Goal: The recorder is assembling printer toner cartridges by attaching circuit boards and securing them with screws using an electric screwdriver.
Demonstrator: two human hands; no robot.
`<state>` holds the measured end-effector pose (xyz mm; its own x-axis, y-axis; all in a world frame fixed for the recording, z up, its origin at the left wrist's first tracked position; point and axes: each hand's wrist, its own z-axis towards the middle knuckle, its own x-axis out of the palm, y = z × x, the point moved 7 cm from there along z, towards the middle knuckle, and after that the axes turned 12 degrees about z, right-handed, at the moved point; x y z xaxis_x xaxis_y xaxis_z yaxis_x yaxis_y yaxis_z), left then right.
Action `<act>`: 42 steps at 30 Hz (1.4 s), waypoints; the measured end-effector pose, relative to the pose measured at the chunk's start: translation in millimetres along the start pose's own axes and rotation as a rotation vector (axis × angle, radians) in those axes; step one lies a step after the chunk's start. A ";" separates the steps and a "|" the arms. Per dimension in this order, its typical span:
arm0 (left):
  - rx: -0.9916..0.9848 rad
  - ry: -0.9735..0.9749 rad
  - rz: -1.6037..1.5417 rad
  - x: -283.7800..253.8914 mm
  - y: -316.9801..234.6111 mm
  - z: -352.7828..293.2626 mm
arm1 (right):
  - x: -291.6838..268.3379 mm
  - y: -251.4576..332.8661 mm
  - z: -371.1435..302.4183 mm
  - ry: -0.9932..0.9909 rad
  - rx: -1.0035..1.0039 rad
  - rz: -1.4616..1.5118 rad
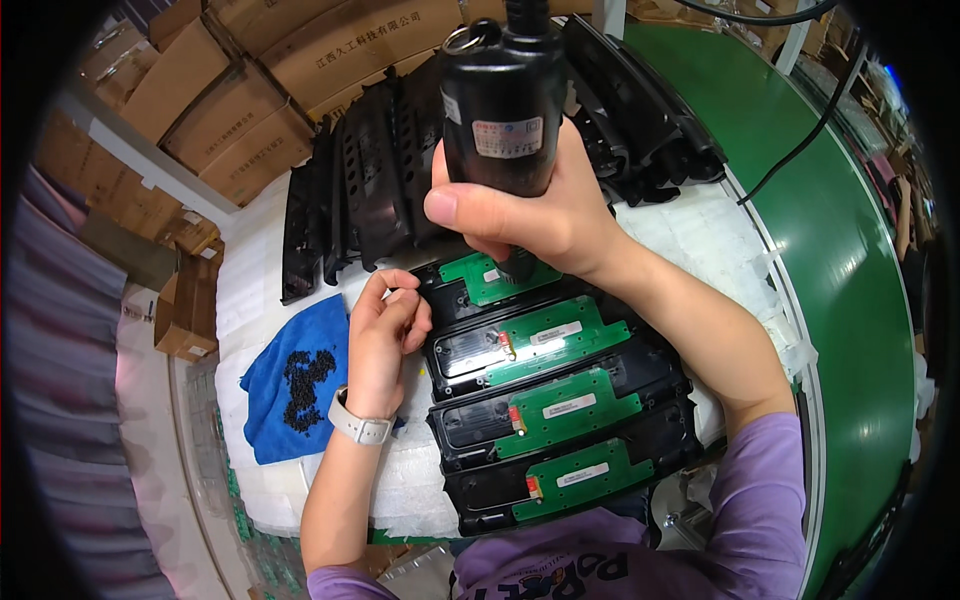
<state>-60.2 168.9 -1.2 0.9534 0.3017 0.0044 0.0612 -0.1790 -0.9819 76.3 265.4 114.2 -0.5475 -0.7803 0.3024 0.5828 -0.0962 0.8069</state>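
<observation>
Looking down, head view: right-hand grip (555, 215) wrapped around a black power tool (500, 85), held upright, its lower end over the farthest of four black housings (465, 415). Contact there can't be told. Housings lie side by side on the white-covered tabletop (410, 495), in front of the person, each carrying one green circuit board (620, 405); farthest board partly hidden by tool and arm. Nearer three boards each show a small red-and-yellow part toward the left end. Left-hand grip (380, 325), fingers curled in, just beside the housings' left ends; can't tell if it has hold of anything. Blue cloth (268, 400) to its left bears a loose heap of small black pieces (302, 395). Black moulded panels (380, 190) lie packed together beyond the housings. Cardboard boxes (230, 120) stacked behind, contents out of sight.
</observation>
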 end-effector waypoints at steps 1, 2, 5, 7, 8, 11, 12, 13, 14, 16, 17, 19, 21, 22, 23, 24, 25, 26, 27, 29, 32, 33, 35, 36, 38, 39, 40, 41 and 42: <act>0.032 0.001 0.069 0.1 -2.1 -0.9 | -0.6 0.3 0.3 -0.001 0.000 0.002; 0.031 0.000 0.071 -0.2 -2.0 -2.4 | -1.9 0.5 0.7 -0.011 0.012 0.014; 0.243 -0.040 0.551 0.0 -14.2 -6.6 | -3.2 2.3 1.1 -0.025 0.018 0.024; 0.380 -0.074 0.810 15.3 -30.9 -12.2 | -5.5 1.6 1.2 -0.031 0.015 0.023; 0.518 -0.111 1.069 27.7 -39.8 -16.7 | -7.0 1.4 0.5 -0.041 0.013 0.019; 0.648 -0.084 1.318 44.1 -40.3 -21.4 | -7.0 0.0 1.6 -0.040 0.014 0.029; 0.697 -0.077 1.364 47.7 -41.1 -23.5 | -6.6 0.2 1.4 -0.036 0.020 0.034; 0.691 -0.077 1.365 46.8 -39.9 -23.7 | -6.2 1.8 1.2 -0.035 0.024 0.038; 0.683 -0.068 1.420 47.1 -37.1 -23.6 | -5.5 4.2 1.1 -0.032 0.035 0.041; 0.668 -0.059 1.475 45.3 -32.9 -21.3 | -4.9 2.7 1.1 -0.026 0.050 0.048; 0.683 -0.057 1.464 45.2 -33.4 -20.8 | -5.9 2.7 0.9 -0.042 0.031 0.023; 0.692 -0.060 1.454 44.5 -32.7 -19.8 | -6.4 2.9 1.2 -0.053 0.016 0.002; 0.720 -0.067 1.440 45.2 -31.0 -19.6 | -9.2 2.2 0.9 -0.087 0.026 -0.019; 0.714 -0.067 1.439 43.9 -30.2 -19.0 | -8.4 2.5 1.2 -0.085 0.031 -0.017; 0.676 -0.051 1.417 42.0 -28.7 -17.5 | -8.6 1.0 1.5 -0.102 0.071 0.003; 0.640 -0.032 1.393 40.8 -26.6 -16.2 | -9.4 -0.2 1.4 -0.121 0.111 0.020; 0.635 -0.031 1.390 39.8 -25.2 -14.9 | -9.3 -1.4 2.6 -0.115 0.135 0.015; 0.649 -0.035 1.370 39.0 -25.0 -14.0 | -9.6 -5.0 3.9 -0.114 0.140 0.015; 0.667 -0.036 1.346 40.3 -25.3 -13.7 | -9.2 -6.7 4.6 -0.094 0.122 0.029; 0.649 -0.027 1.337 42.2 -23.9 -13.4 | -8.1 -7.4 5.4 -0.059 0.117 0.004; 0.626 -0.023 1.331 40.0 -22.8 -12.8 | -9.1 -10.6 6.0 -0.050 0.174 0.040; 0.624 -0.022 1.321 39.8 -22.5 -12.9 | -8.7 -10.1 5.4 -0.052 0.173 0.037; 0.677 -0.044 1.309 40.3 -21.5 -12.9 | -5.4 -5.5 4.1 -0.033 0.116 0.028; 0.729 -0.069 1.297 40.7 -23.5 -14.3 | -5.0 -6.1 3.2 -0.035 0.115 0.026; 0.730 -0.062 1.294 41.1 -23.7 -14.7 | 2.6 -2.4 1.2 0.067 0.028 -0.001; 0.725 -0.060 1.291 41.1 -23.5 -14.7 | 3.6 -1.3 -0.3 0.071 0.080 0.010; 0.726 -0.061 1.289 41.0 -23.8 -14.7 | 4.6 0.0 -0.6 0.072 0.080 0.008; 0.722 -0.058 1.289 41.0 -23.9 -14.4 | 4.2 0.2 -0.6 0.054 0.088 0.024; 0.718 -0.054 1.288 41.3 -23.3 -14.0 | 3.1 -0.1 -1.0 0.035 0.098 0.040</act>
<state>-18.1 172.4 24.5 0.2226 0.3344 -0.9157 -0.9725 0.1424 -0.1844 75.1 262.4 114.6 -0.5026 -0.8037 0.3184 0.5410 -0.0051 0.8410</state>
